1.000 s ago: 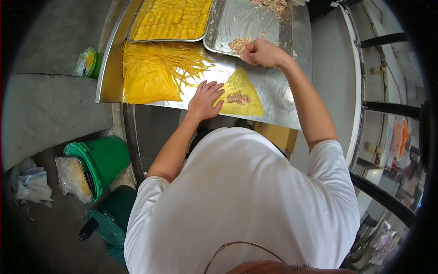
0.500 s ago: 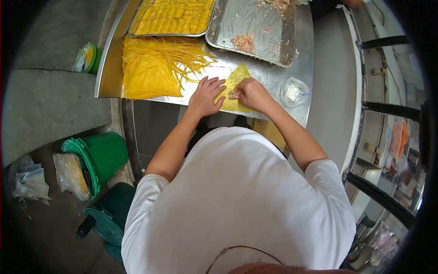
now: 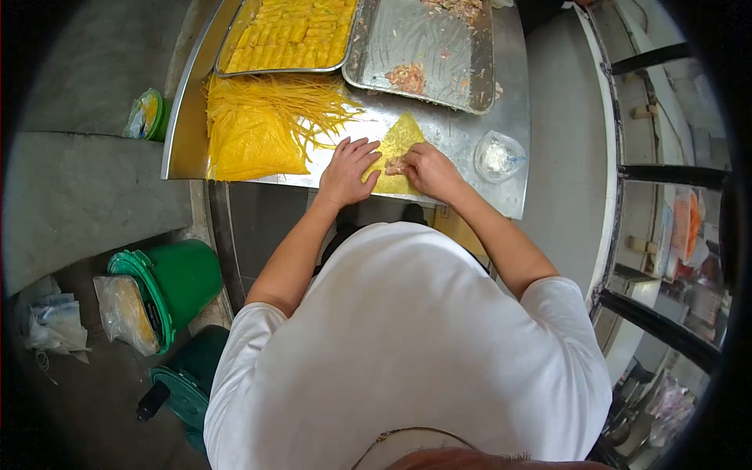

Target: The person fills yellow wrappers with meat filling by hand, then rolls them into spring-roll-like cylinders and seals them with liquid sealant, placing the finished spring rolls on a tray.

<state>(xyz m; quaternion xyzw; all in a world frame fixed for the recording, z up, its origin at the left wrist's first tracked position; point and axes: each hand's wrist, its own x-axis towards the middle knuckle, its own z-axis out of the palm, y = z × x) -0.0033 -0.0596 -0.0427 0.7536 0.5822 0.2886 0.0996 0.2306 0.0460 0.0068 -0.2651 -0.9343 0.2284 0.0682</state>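
Note:
A yellow triangular wrapper lies on the steel table with a small lump of pink filling on it. My left hand rests flat on the wrapper's left edge, fingers spread. On the right side of the wrapper, my right hand has its fingers curled against the filling and the wrapper's lower part.
A stack of yellow wrappers and thin yellow strips lies left of the hands. Behind are a tray of finished yellow rolls and a steel tray with bits of filling. A small clear bag sits to the right. Green buckets stand on the floor.
My right hand came back from the filling tray to the wrapper and set filling on it. It now presses at the wrapper's lower right; my left hand stayed on the wrapper.

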